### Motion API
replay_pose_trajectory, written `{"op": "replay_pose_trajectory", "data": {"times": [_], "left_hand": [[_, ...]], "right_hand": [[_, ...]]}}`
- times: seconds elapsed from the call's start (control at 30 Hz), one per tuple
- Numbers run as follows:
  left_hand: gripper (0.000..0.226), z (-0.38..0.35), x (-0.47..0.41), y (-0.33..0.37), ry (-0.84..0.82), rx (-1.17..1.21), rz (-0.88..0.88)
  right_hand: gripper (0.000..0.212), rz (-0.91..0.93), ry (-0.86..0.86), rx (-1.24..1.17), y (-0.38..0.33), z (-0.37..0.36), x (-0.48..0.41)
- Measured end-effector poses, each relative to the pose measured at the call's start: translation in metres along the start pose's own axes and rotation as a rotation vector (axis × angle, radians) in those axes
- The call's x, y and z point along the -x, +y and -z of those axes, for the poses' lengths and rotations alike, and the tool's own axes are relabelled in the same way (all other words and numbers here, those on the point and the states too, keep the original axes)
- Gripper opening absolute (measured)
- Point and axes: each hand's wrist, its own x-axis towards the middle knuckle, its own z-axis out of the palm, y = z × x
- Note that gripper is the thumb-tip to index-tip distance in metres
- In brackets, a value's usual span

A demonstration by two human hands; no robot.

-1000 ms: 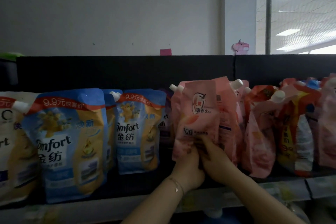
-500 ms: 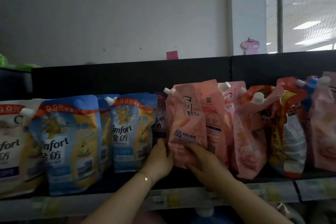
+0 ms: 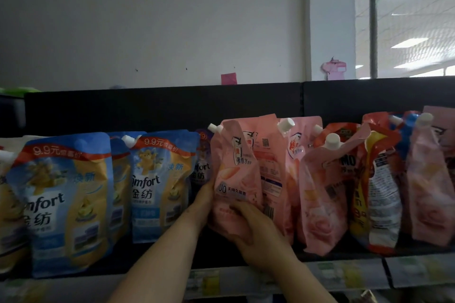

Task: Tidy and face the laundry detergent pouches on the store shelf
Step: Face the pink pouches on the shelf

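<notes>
Just right of the blue Comfort pouch (image 3: 160, 184), the pink pouch (image 3: 236, 167) stands twisted. The left grip (image 3: 204, 201) clasps its left edge; the right grip (image 3: 248, 226) pinches its lower front. Turn the label square forward, then seat its base flat.

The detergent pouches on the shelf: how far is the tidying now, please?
Seemingly done: the blue Comfort pouches stand upright, labels forward. In hand: the left hand and right hand grip the front pink pouch, which is turned partly sideways. Left to do: the pouch behind it shows its barcode side, and the rose pouch and red-yellow pouch lean crookedly.
</notes>
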Motion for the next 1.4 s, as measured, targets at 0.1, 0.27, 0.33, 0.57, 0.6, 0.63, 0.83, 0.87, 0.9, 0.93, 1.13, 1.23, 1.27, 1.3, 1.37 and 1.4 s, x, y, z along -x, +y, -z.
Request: {"op": "replay_pose_trajectory", "data": {"times": [0.1,0.27,0.33,0.57,0.6,0.63,0.83,0.87,0.9,0.93,1.13,1.23,1.27,1.3,1.37,1.4], "left_hand": [[0.04,-0.004,0.007,-0.002,0.01,0.031,-0.025],[0.046,0.002,0.009,-0.013,0.093,0.111,0.013],[0.063,0.01,0.002,-0.021,0.184,0.106,-0.038],[0.063,0.007,0.046,-0.017,0.448,-0.332,-0.148],[0.062,0.01,0.048,-0.019,0.443,-0.355,-0.167],[0.062,0.013,0.05,-0.022,0.427,-0.369,-0.185],[0.069,0.032,0.059,-0.031,0.329,-0.479,-0.171],[0.069,0.035,0.06,-0.034,0.315,-0.506,-0.177],[0.067,0.038,0.063,-0.036,0.3,-0.52,-0.193],[0.066,0.04,0.067,-0.037,0.287,-0.524,-0.244],[0.102,0.031,0.082,-0.043,0.207,-0.65,-0.431],[0.123,0.023,0.085,-0.045,0.267,-0.8,-0.401],[0.128,0.023,0.084,-0.046,0.284,-0.808,-0.399],[0.133,0.024,0.083,-0.046,0.296,-0.802,-0.391],[0.14,0.026,0.081,-0.045,0.305,-0.738,-0.374],[0.142,0.028,0.08,-0.046,0.304,-0.693,-0.39]], "right_hand": [[0.06,-0.019,-0.039,-0.014,0.0,0.0,-0.002],[0.056,-0.013,-0.047,0.008,-0.001,-0.002,-0.003],[0.054,-0.004,-0.048,0.023,-0.002,-0.002,-0.005],[0.059,-0.06,-0.095,0.123,-0.008,-0.003,-0.014],[0.061,-0.067,-0.112,0.141,-0.008,-0.005,-0.015],[0.063,-0.074,-0.132,0.159,-0.008,-0.006,-0.016],[0.069,-0.201,-0.271,0.275,-0.024,-0.005,-0.025],[0.07,-0.207,-0.283,0.28,-0.027,-0.005,-0.025],[0.071,-0.204,-0.282,0.271,-0.03,-0.006,-0.025],[0.071,-0.195,-0.265,0.247,-0.032,-0.006,-0.023],[0.025,0.006,0.087,0.124,-0.04,0.002,0.008],[0.005,0.021,0.353,0.245,-0.037,0.011,0.023],[0.006,-0.017,0.408,0.254,-0.036,0.016,0.028],[0.009,-0.067,0.445,0.251,-0.035,0.021,0.032],[0.019,-0.176,0.495,0.22,-0.033,0.03,0.038],[0.023,-0.228,0.52,0.197,-0.031,0.034,0.04]]}}
